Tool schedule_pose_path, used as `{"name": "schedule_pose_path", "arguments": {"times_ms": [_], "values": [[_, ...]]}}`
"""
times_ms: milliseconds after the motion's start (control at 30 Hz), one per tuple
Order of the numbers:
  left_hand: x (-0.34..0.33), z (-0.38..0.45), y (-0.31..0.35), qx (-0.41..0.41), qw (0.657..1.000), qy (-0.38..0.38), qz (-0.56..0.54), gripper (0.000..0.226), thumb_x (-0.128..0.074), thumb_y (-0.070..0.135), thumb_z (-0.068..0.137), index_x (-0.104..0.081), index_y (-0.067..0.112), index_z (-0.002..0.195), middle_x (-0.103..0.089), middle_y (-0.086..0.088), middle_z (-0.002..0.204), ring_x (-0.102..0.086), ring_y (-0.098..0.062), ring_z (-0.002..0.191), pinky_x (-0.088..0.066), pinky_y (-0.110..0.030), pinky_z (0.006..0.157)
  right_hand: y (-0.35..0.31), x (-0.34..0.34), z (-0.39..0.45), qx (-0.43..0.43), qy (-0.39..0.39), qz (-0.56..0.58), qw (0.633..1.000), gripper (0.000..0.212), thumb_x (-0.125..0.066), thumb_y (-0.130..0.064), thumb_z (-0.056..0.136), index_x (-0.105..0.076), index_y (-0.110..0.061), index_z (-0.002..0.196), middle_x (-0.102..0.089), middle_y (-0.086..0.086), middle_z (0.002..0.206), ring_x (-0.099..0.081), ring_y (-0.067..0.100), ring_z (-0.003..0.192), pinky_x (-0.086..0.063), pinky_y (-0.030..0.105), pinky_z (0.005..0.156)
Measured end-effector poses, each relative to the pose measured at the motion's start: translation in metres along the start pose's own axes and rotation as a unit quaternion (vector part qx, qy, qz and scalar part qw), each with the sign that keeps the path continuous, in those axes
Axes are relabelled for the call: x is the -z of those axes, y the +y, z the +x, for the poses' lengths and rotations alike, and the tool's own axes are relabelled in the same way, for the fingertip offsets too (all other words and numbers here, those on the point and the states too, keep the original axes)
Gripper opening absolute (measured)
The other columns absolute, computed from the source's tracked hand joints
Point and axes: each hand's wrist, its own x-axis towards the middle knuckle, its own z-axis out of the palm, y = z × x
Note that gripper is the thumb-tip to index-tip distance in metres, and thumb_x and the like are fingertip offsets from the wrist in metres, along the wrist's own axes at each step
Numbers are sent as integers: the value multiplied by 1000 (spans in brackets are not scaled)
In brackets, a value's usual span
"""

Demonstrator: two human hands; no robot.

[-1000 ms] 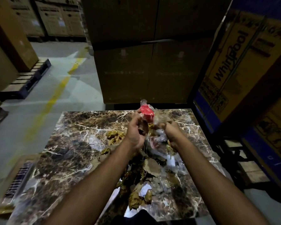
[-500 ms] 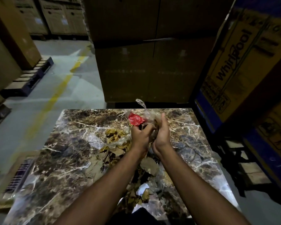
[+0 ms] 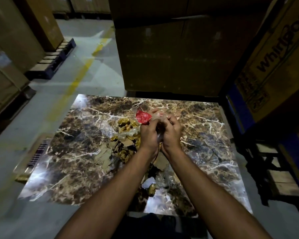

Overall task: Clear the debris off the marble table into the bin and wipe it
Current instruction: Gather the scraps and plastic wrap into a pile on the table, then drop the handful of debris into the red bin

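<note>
The brown marble table (image 3: 72, 152) carried dry yellow-brown leaves (image 3: 126, 125) and crumpled clear plastic (image 3: 164, 178) down its middle.

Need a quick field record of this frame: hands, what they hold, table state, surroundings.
left hand: curled around a crumpled bundle, above the table
right hand: curled around the same bundle, pressed close to the left hand
bundle: clear plastic with a red wrapper sticking out at the upper left
table: brown marble top, glare at its left and near edges
debris left: dry leaves and scraps left of and below the hands
bin: none identifiable in view
surroundings: cardboard boxes behind the table, yellow floor line at left
</note>
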Motion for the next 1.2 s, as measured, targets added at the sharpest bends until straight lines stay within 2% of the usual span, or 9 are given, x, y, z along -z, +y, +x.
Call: {"name": "schedule_pose_path", "arguments": {"times_ms": [233,400,500,600,733,867,933,1033,1200], "values": [[27,-13,-4,-60,987,140,52,10,-64,6,94,-70,3,86,-69,-1,72,-67,-12,65,-53,-26,60,17,-13,-17,14,-90,-5,996,20,-57,-5,79,-72,-17,74,-72,8,89,-67,27,89,-54,45,83],[59,-29,14,-106,975,196,16,15,-67,10,88,-69,3,101,-71,-6,90,-69,-16,81,-55,-28,72,23,-45,-42,30,-164,-17,986,24,-54,-4,81,-71,5,95,-74,13,97,-70,29,97,-57,39,84],[86,-45,33,-124,965,230,-22,25,-64,5,91,-65,-6,113,-69,-9,96,-69,-13,82,-55,-25,72,28,-73,-66,31,-205,-27,978,26,-53,-3,81,-70,6,99,-73,7,95,-69,20,92,-56,32,81],[119,-63,52,-147,952,262,-58,31,-65,9,86,-64,-9,112,-70,-11,96,-70,-12,81,-55,-23,68,37,-106,-97,18,-240,-17,970,26,-56,-6,82,-71,0,101,-73,3,97,-69,21,98,-57,38,85],[185,-92,85,-189,926,317,-83,27,-61,14,77,-68,4,101,-75,0,89,-71,-13,82,-55,-24,71,62,-162,-155,-3,-305,-16,952,34,-57,-10,82,-67,-6,114,-74,-7,103,-69,19,102,-54,44,89],[278,-137,120,-199,886,402,-117,45,-63,10,80,-60,-9,121,-71,-16,108,-69,-30,97,-59,-31,77,92,-229,-241,-57,-367,-2,928,28,-54,-5,76,-67,-4,100,-72,-1,92,-67,20,90,-53,35,81],[341,-165,138,-213,867,437,-111,46,-66,17,74,-65,-6,114,-71,-20,107,-68,-35,95,-57,-40,79,111,-266,-297,-87,-405,1,910,21,-53,-4,76,-64,-1,94,-70,-5,82,-66,12,80,-52,25,73],[423,-208,159,-220,848,465,-126,20,-59,10,73,-69,6,90,-71,-7,84,-67,-22,78,-54,-32,71,147,-314,-370,-145,-460,-8,876,15,-56,-5,75,-62,-8,89,-73,-3,79,-67,12,75,-52,25,71],[539,-270,175,-219,815,519,-135,16,-48,-10,92,-61,-1,93,-70,-2,78,-69,-12,73,-55,-23,64,204,-373,-470,-214,-527,-53,821,15,-62,-12,76,-65,-9,91,-73,18,95,-69,30,92,-54,40,84]]}}
